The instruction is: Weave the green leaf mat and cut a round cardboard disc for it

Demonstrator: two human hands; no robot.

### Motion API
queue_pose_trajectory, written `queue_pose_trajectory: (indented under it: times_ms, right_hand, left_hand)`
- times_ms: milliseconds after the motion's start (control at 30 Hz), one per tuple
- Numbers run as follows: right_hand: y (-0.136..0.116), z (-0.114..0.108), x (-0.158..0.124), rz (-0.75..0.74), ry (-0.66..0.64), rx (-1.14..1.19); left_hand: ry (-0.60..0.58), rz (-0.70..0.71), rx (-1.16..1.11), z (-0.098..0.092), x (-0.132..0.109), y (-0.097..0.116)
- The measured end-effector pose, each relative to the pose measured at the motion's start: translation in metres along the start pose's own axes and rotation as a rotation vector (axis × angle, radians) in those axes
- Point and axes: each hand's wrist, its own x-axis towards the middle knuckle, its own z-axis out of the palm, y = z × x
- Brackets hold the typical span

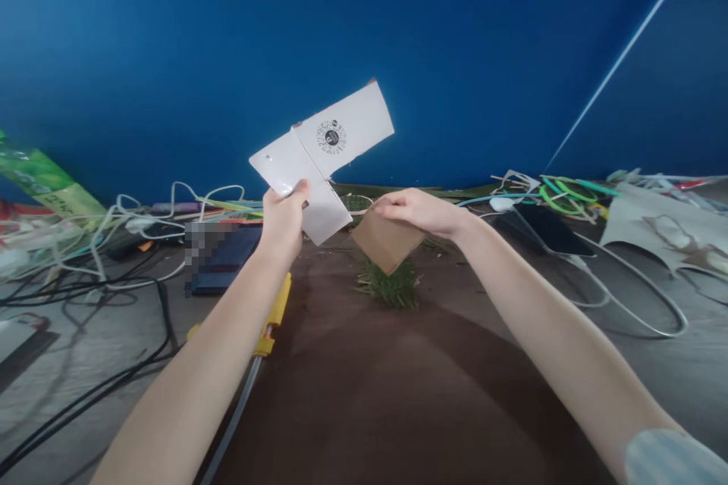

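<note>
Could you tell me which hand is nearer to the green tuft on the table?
The right hand: it holds a brown card just above the green tuft. The left hand is off to the tuft's left, gripping a white card.

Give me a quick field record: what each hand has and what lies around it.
left hand: holds white card piece raised, fingers on its lower part
right hand: grips brown card piece from above
below brown piece: green grass tuft on brown mat
left of mat: yellow-handled tool
right of mat: dark phone, green loops
</note>
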Motion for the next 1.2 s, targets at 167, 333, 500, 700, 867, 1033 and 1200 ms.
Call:
queue_pose_trajectory:
  times_ms: [167, 333, 500, 700, 867, 1033, 1200]
  right_hand:
    - [0.009, 0.009, 0.007, 0.085, -0.124, -0.010]
    - [0.026, 0.005, 0.015, 0.044, -0.137, -0.139]
    - [0.027, 0.007, 0.017, 0.013, 0.114, 0.046]
    - [0.017, 0.010, 0.016, -0.081, 0.087, 0.399]
    - [0.014, 0.000, 0.010, -0.001, 0.117, 0.534]
    - [0.018, 0.005, 0.011, -0.025, 0.050, 0.485]
    - [0.017, 0.008, 0.015, 0.004, 0.132, 0.517]
  left_hand:
    - [0.006, -0.081, -0.016, 0.001, -0.001, -0.002]
    - [-0.085, -0.088, -0.070, 0.003, -0.005, -0.006]
    - [-0.102, -0.177, -0.154, 0.008, -0.010, -0.002]
    - [-0.258, -0.231, -0.122, 0.016, -0.022, -0.003]
    - [-0.332, -0.248, -0.056, 0.017, -0.025, -0.009]
    - [-0.378, -0.225, -0.041, 0.014, -0.024, -0.013]
    - [-0.466, -0.225, -0.007, 0.012, -0.023, -0.019]
